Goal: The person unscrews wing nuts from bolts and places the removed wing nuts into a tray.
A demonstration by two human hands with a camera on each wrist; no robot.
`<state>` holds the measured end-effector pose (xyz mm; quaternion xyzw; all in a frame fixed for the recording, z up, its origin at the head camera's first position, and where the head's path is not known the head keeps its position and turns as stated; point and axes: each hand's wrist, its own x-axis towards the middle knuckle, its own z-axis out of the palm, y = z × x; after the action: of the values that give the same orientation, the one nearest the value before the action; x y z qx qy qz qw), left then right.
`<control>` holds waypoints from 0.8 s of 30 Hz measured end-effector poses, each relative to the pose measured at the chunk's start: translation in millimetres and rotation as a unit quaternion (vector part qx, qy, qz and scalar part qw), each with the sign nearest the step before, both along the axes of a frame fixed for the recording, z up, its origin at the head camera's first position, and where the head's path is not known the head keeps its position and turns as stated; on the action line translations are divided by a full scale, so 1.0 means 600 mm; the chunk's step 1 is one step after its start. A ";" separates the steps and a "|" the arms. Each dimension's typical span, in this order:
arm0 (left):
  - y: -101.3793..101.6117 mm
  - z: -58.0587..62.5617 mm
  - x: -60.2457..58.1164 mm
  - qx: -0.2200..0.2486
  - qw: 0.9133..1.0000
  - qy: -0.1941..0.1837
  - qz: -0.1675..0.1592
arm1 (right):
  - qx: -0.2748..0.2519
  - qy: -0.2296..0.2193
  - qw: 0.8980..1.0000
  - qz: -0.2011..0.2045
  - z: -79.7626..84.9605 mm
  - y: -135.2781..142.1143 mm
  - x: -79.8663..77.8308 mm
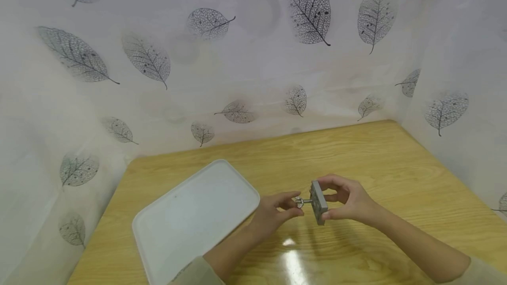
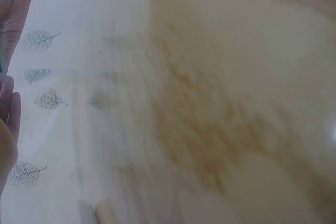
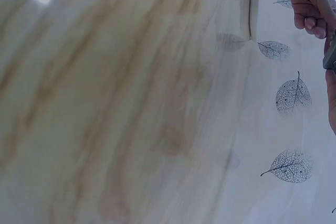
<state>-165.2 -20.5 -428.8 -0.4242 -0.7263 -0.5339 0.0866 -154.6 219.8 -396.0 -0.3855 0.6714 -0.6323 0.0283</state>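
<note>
Above the table, right of the white tray, the left hand, fingers bent, pinched a metal knob — the right hand, likewise curled, gripped a grey block.

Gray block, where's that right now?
In the head view, right of centre: the right hand holds the block above the table, beside the left hand.

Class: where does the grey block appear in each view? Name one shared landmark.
Head: grey block, lower right of centre, in right hand.
Left wrist: at most a sliver, left edge; unclear.
Right wrist: cut off at right edge, above middle.
Shared landmark: leaf-patterned backdrop.
</note>
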 end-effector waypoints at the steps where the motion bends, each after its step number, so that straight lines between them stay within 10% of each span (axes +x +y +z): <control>1: 0.000 0.000 -0.001 0.001 1.000 0.019 0.002 | -0.001 0.001 1.000 0.001 0.000 0.000 0.000; 8: -0.002 0.000 -0.008 0.000 0.986 0.166 0.018 | 0.001 -0.001 1.000 0.002 0.001 0.000 -0.001; 24: -0.001 0.001 -0.013 0.009 0.986 0.165 0.019 | 0.005 -0.001 1.000 -0.004 0.001 -0.001 -0.002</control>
<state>-173.2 -20.9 -428.5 -0.4920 -0.7051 -0.4614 0.2190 -156.0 219.2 -395.4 -0.3823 0.6763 -0.6290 0.0284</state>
